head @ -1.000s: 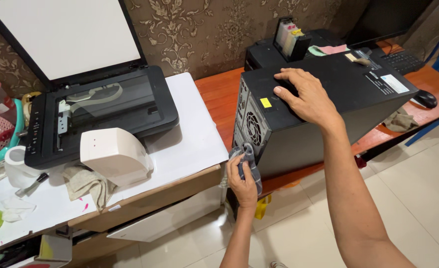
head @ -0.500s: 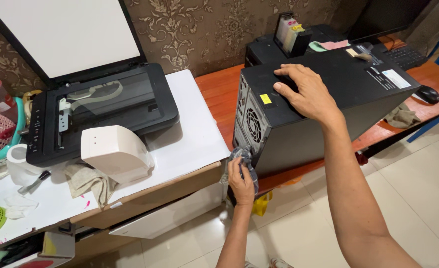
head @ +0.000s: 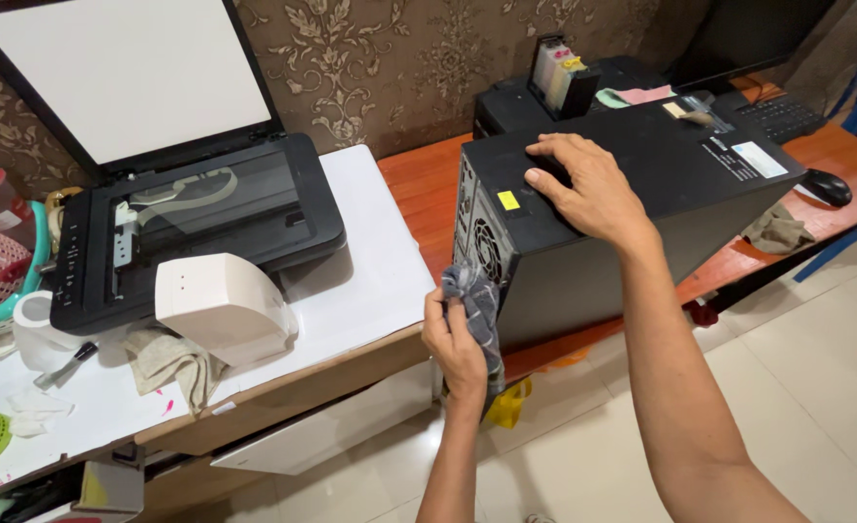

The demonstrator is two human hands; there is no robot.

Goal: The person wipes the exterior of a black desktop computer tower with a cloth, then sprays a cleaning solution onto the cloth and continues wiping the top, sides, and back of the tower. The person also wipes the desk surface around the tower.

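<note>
Matt black case [head: 632, 223] — grey cloth [head: 475, 300]

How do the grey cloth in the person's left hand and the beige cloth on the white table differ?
The grey checked cloth is bunched in the left hand against the black computer case; the beige crumpled cloth lies loose on the white table, untouched. The grey one is darker. Both are soft, creased rags.
</note>
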